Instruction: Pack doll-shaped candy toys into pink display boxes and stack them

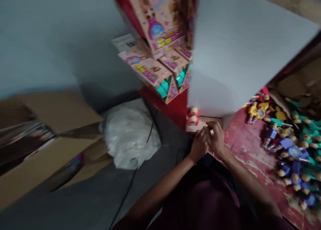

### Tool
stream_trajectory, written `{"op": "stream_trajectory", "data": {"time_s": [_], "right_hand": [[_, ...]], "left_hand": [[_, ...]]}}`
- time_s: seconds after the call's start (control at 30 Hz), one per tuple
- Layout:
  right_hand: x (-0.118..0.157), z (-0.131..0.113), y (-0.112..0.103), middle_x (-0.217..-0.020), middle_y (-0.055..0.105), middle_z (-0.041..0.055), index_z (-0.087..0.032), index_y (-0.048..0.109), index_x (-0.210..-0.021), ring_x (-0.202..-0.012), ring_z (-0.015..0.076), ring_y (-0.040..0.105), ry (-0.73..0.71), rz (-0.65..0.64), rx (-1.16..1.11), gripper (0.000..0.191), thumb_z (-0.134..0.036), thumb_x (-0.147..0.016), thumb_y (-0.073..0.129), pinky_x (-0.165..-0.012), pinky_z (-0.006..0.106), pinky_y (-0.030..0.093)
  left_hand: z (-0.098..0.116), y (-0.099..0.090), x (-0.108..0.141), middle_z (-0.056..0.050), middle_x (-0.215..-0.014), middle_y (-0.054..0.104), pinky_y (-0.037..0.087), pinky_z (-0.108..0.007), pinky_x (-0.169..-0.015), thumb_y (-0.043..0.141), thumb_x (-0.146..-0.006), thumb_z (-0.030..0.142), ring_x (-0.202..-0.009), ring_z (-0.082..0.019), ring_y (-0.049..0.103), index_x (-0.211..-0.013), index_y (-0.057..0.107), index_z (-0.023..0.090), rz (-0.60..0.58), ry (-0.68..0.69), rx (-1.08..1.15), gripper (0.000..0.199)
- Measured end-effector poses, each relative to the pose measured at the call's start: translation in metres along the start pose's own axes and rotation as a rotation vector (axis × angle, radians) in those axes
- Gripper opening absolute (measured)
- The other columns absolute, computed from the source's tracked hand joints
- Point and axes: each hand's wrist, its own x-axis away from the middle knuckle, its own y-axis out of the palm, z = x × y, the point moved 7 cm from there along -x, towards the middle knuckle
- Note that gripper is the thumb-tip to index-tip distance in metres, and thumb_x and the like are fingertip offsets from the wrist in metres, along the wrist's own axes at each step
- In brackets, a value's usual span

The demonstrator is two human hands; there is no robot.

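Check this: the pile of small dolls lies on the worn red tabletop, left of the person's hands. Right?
No: the head view shows the pile of small dolls on the worn red tabletop, to the right of the left hand and right hand, not left of them.

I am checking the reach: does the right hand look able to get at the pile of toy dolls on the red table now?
Probably yes. The right hand is close to the pile of toy dolls, and only the worn red tabletop seems to lie between them. The white board stands beyond, not in the way.
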Motion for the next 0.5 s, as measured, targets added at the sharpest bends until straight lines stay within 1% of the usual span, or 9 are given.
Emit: {"op": "stream_trajectory", "data": {"time_s": [0.07,0.13,0.17,0.2,0.23,0.3,0.4,0.47,0.5], "right_hand": [[0.008,0.020,-0.035,-0.096,0.069,0.0062,-0.024,0.063,-0.110,-0.085,0.0196,0.067,0.053,0.157,0.020,0.013,-0.029,-0.103,0.053,-0.076,0.034,0.056],[0.010,0.056,-0.064,-0.093,0.068,0.0058,-0.023,0.062,-0.109,-0.080,0.0188,0.065,0.181,0.294,0.075,0.015,-0.031,-0.104,0.049,-0.073,0.033,0.054],[0.005,0.076,-0.071,-0.093,0.068,0.0065,-0.021,0.062,-0.109,-0.079,0.0189,0.064,0.249,0.310,0.121,0.018,-0.031,-0.105,0.047,-0.072,0.032,0.052],[-0.004,0.096,-0.073,-0.094,0.069,0.0082,-0.019,0.062,-0.110,-0.079,0.0196,0.064,0.305,0.290,0.172,0.022,-0.031,-0.105,0.044,-0.073,0.032,0.052],[-0.017,0.114,-0.070,-0.096,0.069,0.0103,-0.017,0.064,-0.110,-0.083,0.0208,0.064,0.339,0.246,0.217,0.026,-0.030,-0.105,0.042,-0.075,0.033,0.051],[-0.052,0.139,-0.049,-0.104,0.070,0.0145,-0.014,0.067,-0.112,-0.095,0.0237,0.064,0.334,0.105,0.284,0.031,-0.027,-0.104,0.039,-0.087,0.036,0.050],[-0.101,0.156,0.000,-0.130,0.065,0.0187,-0.016,0.067,-0.126,-0.122,0.0310,0.056,0.287,-0.177,0.461,0.035,-0.032,-0.102,0.048,-0.104,0.044,0.042],[-0.118,0.163,0.026,-0.145,0.055,0.0234,-0.014,0.064,-0.134,-0.133,0.0394,0.047,0.305,-0.325,0.600,0.046,-0.041,-0.098,0.057,-0.110,0.054,0.036],[-0.120,0.167,0.035,-0.150,0.050,0.0266,-0.011,0.061,-0.137,-0.136,0.0435,0.044,0.322,-0.359,0.653,0.054,-0.045,-0.095,0.061,-0.111,0.058,0.033]], "left_hand": [[-0.015,-0.018,0.008,-0.021,-0.151,0.056,0.027,-0.059,-0.128,0.049,-0.097,0.016,-0.154,-0.033,0.036,-0.155,0.042,0.009,0.059,-0.046,-0.028,0.059],[-0.030,-0.032,0.015,-0.017,-0.153,0.055,0.028,-0.058,-0.128,0.050,-0.098,0.016,-0.155,-0.030,0.036,-0.159,0.037,0.014,0.100,-0.084,-0.062,0.061],[-0.036,-0.037,0.018,-0.016,-0.154,0.054,0.029,-0.058,-0.127,0.050,-0.099,0.017,-0.154,-0.030,0.037,-0.160,0.036,0.016,0.107,-0.096,-0.078,0.063],[-0.040,-0.040,0.019,-0.015,-0.155,0.053,0.030,-0.059,-0.126,0.051,-0.099,0.017,-0.153,-0.031,0.038,-0.161,0.034,0.018,0.105,-0.101,-0.091,0.064],[-0.043,-0.042,0.020,-0.015,-0.156,0.053,0.031,-0.059,-0.126,0.051,-0.100,0.018,-0.153,-0.031,0.039,-0.162,0.032,0.018,0.102,-0.100,-0.103,0.065],[-0.044,-0.044,0.020,-0.015,-0.155,0.053,0.032,-0.059,-0.125,0.052,-0.100,0.018,-0.152,-0.031,0.040,-0.163,0.029,0.018,0.106,-0.082,-0.125,0.067],[-0.045,-0.044,0.018,-0.016,-0.155,0.054,0.031,-0.058,-0.126,0.052,-0.099,0.016,-0.152,-0.031,0.040,-0.164,0.028,0.018,0.118,-0.066,-0.144,0.069],[-0.046,-0.044,0.018,-0.016,-0.155,0.053,0.030,-0.058,-0.126,0.052,-0.100,0.016,-0.153,-0.030,0.040,-0.164,0.028,0.018,0.123,-0.069,-0.147,0.069],[-0.047,-0.044,0.018,-0.015,-0.155,0.053,0.030,-0.058,-0.126,0.052,-0.100,0.016,-0.153,-0.030,0.039,-0.164,0.028,0.018,0.124,-0.070,-0.146,0.069]]}}
